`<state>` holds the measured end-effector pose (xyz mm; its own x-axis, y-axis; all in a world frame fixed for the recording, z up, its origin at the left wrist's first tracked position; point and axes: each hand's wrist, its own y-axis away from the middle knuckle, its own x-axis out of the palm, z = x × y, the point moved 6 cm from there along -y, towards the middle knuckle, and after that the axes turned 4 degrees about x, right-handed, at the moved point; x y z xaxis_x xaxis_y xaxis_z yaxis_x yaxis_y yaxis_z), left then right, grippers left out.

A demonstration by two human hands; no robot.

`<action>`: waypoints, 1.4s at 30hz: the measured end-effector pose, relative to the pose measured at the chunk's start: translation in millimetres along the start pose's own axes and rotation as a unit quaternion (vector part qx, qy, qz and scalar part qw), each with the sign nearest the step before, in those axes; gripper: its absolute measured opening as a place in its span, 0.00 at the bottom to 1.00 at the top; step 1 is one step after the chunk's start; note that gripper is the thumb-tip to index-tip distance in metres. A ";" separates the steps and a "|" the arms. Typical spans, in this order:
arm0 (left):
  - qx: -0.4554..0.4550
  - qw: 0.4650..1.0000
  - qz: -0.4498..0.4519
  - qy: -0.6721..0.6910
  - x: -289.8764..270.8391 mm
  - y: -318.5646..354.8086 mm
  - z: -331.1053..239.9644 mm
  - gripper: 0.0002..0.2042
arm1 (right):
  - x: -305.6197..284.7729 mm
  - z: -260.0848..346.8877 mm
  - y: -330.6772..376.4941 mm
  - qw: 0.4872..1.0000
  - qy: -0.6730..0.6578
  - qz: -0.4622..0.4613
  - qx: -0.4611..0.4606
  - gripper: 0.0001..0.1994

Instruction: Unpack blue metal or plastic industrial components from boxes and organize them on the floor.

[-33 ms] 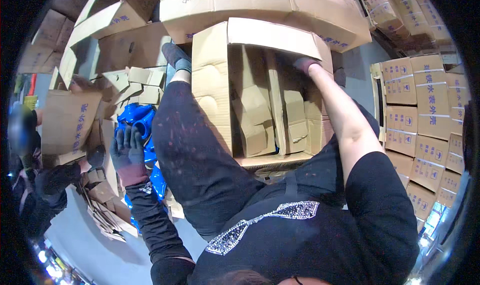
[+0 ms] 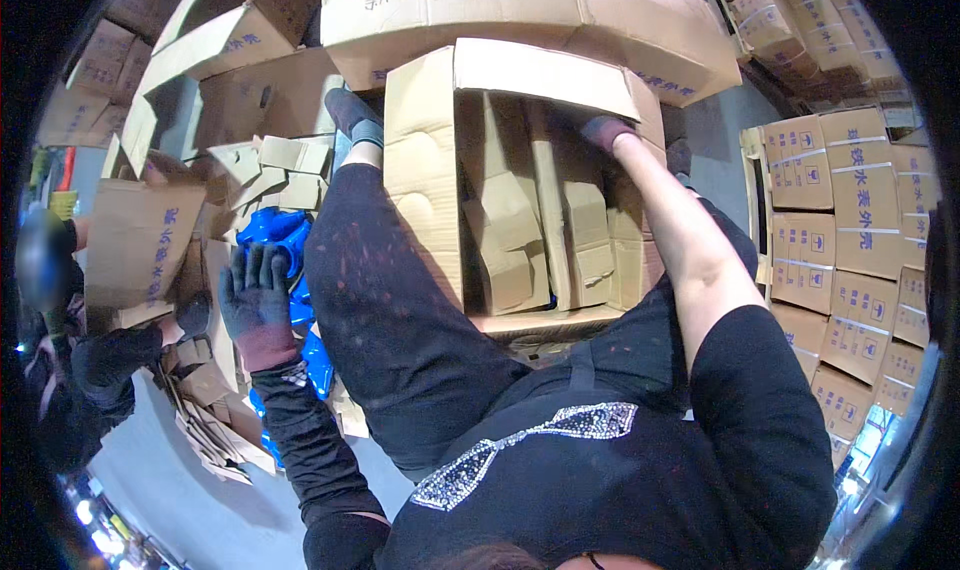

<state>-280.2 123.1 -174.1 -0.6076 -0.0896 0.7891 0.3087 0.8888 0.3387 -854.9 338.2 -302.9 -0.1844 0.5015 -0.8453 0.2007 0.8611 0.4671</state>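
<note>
I am reaching my gloved right hand (image 2: 605,130) into the open box (image 2: 520,190) at the upper middle of the frame, resting on my lap; its grip is lying against a cardboard divider (image 2: 575,215) inside, and I cannot tell how far it is closing. My gloved left hand (image 2: 256,305) is hanging at centre left with fingers spread, its grip holding nothing, just over blue bags (image 2: 285,235). Loose cardboard pieces (image 2: 215,420) are lying at lower left; stacked boxes (image 2: 850,230) are standing at right.

A seated person's gloved left hand (image 2: 258,305) hovers over blue bags (image 2: 275,232) while the right hand (image 2: 606,130) reaches into an open carton (image 2: 520,180) of folded inserts.
</note>
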 end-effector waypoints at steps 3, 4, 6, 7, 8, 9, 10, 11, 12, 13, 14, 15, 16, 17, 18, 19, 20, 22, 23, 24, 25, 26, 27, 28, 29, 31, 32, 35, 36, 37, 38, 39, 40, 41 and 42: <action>0.058 0.975 0.095 -0.191 91.3 57.0 11.4 0.19 | -59.1 71.4 26.8 0.937 -0.347 -0.027 -0.037 0.14; 0.068 0.959 0.097 -0.257 106.9 70.3 22.2 0.19 | -113.5 94.2 52.2 0.730 -0.682 -0.048 -0.005 0.12; -0.025 0.939 0.159 -0.304 148.2 83.4 89.3 0.22 | -123.7 95.9 123.2 0.621 -0.779 -0.080 0.034 0.11; -0.086 0.910 0.207 -0.350 155.2 95.3 117.4 0.26 | -144.9 112.0 152.8 0.620 -0.782 -0.050 0.032 0.11; -0.148 0.872 0.253 -0.391 154.9 109.0 147.3 0.31 | -163.3 128.4 181.5 0.620 -0.784 -0.018 0.032 0.12; -0.126 0.848 0.297 -0.420 160.9 126.2 170.0 0.36 | -172.0 141.8 206.9 0.617 -0.786 -0.046 0.013 0.12; -0.104 0.821 0.337 -0.449 165.4 142.9 188.9 0.42 | -176.6 151.6 225.5 0.612 -0.788 -0.071 -0.008 0.13; -0.068 0.820 0.369 -0.432 173.1 154.3 199.6 0.45 | -185.9 158.2 240.7 0.648 -0.747 -0.121 -0.083 0.14; -0.034 0.817 0.397 -0.416 175.6 163.9 205.3 0.48 | -193.9 167.1 255.2 0.675 -0.701 -0.167 -0.158 0.14; 0.098 0.747 0.490 -0.438 179.0 166.1 209.4 0.49 | -195.3 176.6 262.9 0.678 -0.694 -0.146 -0.192 0.14; 0.065 0.740 0.493 -0.452 163.7 166.1 218.0 0.56 | -198.0 183.8 267.7 0.676 -0.696 -0.139 -0.197 0.14; 0.032 0.753 0.481 -0.448 157.1 167.6 217.7 0.54 | -197.2 188.7 272.8 0.677 -0.698 -0.139 -0.188 0.14; 0.001 0.764 0.467 -0.444 149.5 170.6 216.0 0.53 | -195.6 193.7 277.0 0.677 -0.700 -0.138 -0.181 0.14; -0.003 0.767 0.462 -0.446 144.3 176.8 213.6 0.53 | -186.2 197.7 276.8 0.674 -0.698 -0.148 -0.192 0.15; 0.002 0.768 0.452 -0.454 144.1 178.7 209.6 0.51 | -181.3 201.5 278.2 0.675 -0.697 -0.144 -0.197 0.15; 0.007 0.768 0.443 -0.462 143.4 180.0 206.3 0.49 | -173.8 204.3 278.9 0.651 -0.731 -0.114 -0.171 0.16; 0.010 0.771 0.439 -0.462 142.8 181.2 204.4 0.49 | -166.7 206.7 278.5 0.625 -0.763 -0.083 -0.144 0.18; 0.097 0.722 0.429 -0.533 144.4 182.1 197.0 0.46 | -158.9 212.9 276.5 0.597 -0.788 -0.058 -0.143 0.18; 0.124 0.709 0.435 -0.541 139.0 179.6 197.3 0.45 | -154.8 215.2 274.8 0.566 -0.812 -0.036 -0.137 0.19; 0.124 0.711 0.434 -0.539 135.4 177.6 197.3 0.45 | -152.7 217.0 272.8 0.567 -0.811 -0.035 -0.137 0.19; 0.120 0.712 0.431 -0.541 131.5 175.2 198.0 0.44 | -149.9 218.8 269.9 0.582 -0.803 -0.027 -0.125 0.19; 0.116 0.714 0.428 -0.542 127.9 173.2 199.4 0.44 | -147.5 219.8 267.4 0.596 -0.795 -0.018 -0.113 0.20; 0.115 0.715 0.429 -0.540 129.0 173.8 199.5 0.44 | -148.8 220.5 266.5 0.596 -0.795 -0.018 -0.111 0.20; 0.094 0.729 0.418 -0.534 128.1 173.2 200.5 0.44 | -149.4 222.5 265.0 0.581 -0.808 -0.001 -0.103 0.20; 0.072 0.743 0.406 -0.527 127.1 172.4 201.8 0.44 | -148.7 224.8 263.8 0.564 -0.820 0.016 -0.095 0.20; 0.059 0.739 0.395 -0.542 130.6 171.6 201.5 0.44 | -146.7 226.8 261.0 0.561 -0.823 0.016 -0.084 0.21; 0.047 0.735 0.384 -0.558 129.5 170.3 202.4 0.45 | -145.1 227.4 260.0 0.557 -0.827 0.017 -0.074 0.21; 0.019 0.744 0.382 -0.549 126.0 162.9 204.9 0.44 | -146.7 227.3 256.4 0.518 -0.854 0.004 -0.044 0.13; 0.019 0.744 0.380 -0.548 125.5 161.5 205.7 0.44 | -146.9 227.4 255.2 0.519 -0.854 0.006 -0.044 0.13; 0.024 0.742 0.375 -0.555 125.0 160.4 206.5 0.44 | -146.8 226.1 254.1 0.536 -0.843 -0.003 -0.037 0.12; 0.030 0.740 0.369 -0.562 124.4 159.3 207.2 0.44 | -146.7 225.0 253.3 0.553 -0.833 -0.011 -0.029 0.11; 0.029 0.741 0.367 -0.562 124.1 158.5 207.2 0.44 | -149.8 225.6 253.1 0.553 -0.833 -0.009 -0.029 0.11; 0.024 0.750 0.370 -0.548 124.5 158.2 207.2 0.43 | -154.4 225.4 253.4 0.556 -0.831 -0.006 -0.019 0.10; 0.019 0.758 0.373 -0.534 124.6 158.0 207.4 0.43 | -156.1 225.4 253.4 0.558 -0.830 -0.003 -0.009 0.10; 0.019 0.759 0.373 -0.534 124.4 157.5 209.1 0.43 | -154.3 223.5 253.1 0.558 -0.830 -0.003 -0.009 0.10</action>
<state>-460.2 345.9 -129.8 -0.5276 0.8414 -0.1170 0.8487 0.5281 -0.0295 -560.6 460.1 -112.2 0.9631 -0.2561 0.0831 0.1922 0.8701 0.4539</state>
